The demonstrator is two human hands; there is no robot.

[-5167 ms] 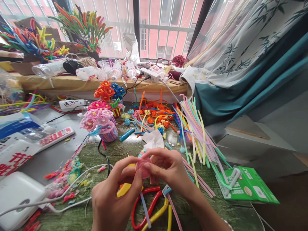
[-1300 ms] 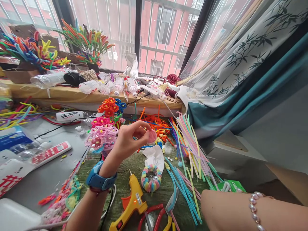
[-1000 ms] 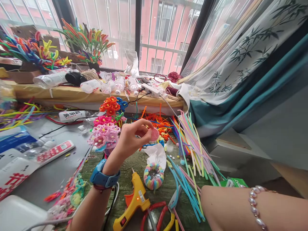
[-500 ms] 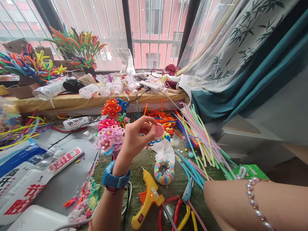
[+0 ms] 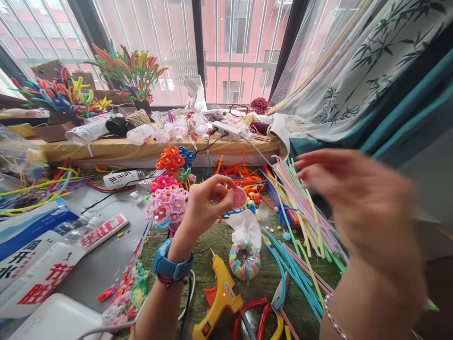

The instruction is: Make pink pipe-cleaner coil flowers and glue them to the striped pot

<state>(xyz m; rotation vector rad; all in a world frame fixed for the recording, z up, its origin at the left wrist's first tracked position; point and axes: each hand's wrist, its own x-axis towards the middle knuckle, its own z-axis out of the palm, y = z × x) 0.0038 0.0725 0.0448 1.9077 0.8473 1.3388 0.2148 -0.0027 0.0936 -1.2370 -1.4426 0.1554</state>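
**Left hand** (image 5: 207,205): the thumb and fingertips close in a narrow pinch on one pink coiled pipe-cleaner disc (image 5: 239,198), which sits just beyond the fingertips. One blue wristwatch (image 5: 172,267) is fitted on the wrist.

**Right hand** (image 5: 364,203): raised and motion-blurred, with the fingers spread wide and nothing visible in them. One pearl bracelet (image 5: 332,316) is on the wrist. A bundle of pastel pipe cleaners (image 5: 300,212) lies below the fingertips.

**Below the left fingers:** one crumpled tissue (image 5: 247,229), one pastel pipe-cleaner ring (image 5: 244,259), one yellow hot glue gun (image 5: 219,302) and one pair of red-handled scissors (image 5: 247,311).

**Left of the left fingers:** one bunch of pink pipe-cleaner flowers (image 5: 166,205).
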